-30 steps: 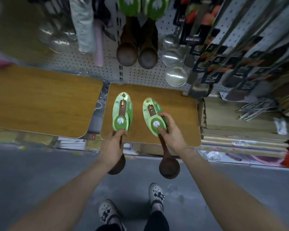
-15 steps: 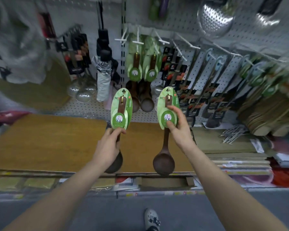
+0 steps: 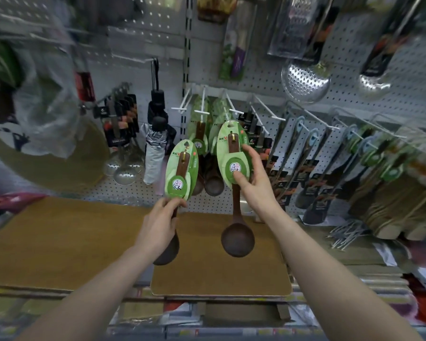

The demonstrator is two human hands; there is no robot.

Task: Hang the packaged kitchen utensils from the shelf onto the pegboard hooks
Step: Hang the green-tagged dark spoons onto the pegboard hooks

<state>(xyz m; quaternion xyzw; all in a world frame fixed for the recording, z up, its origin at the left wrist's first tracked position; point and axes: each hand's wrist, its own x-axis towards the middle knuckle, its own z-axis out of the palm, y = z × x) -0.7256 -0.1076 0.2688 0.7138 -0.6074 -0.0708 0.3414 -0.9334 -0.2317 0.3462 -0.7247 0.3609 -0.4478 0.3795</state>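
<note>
I hold two dark wooden ladles on green cards, upright in front of the pegboard. My left hand grips the left ladle by its handle below the card, and its bowl is partly hidden behind my wrist. My right hand pinches the green card of the right ladle, which is held higher, its bowl hanging free. The top of that card is close under white hooks where two more green-carded ladles hang.
A wooden shelf board lies below my hands, and another board to the left. A folded umbrella hangs left of the ladles. Black-carded utensils, metal skimmers and wooden spatulas crowd the hooks to the right.
Both hands have lifted the ladles off the shelf board and up toward the hooks. The right ladle has risen further than the left.
</note>
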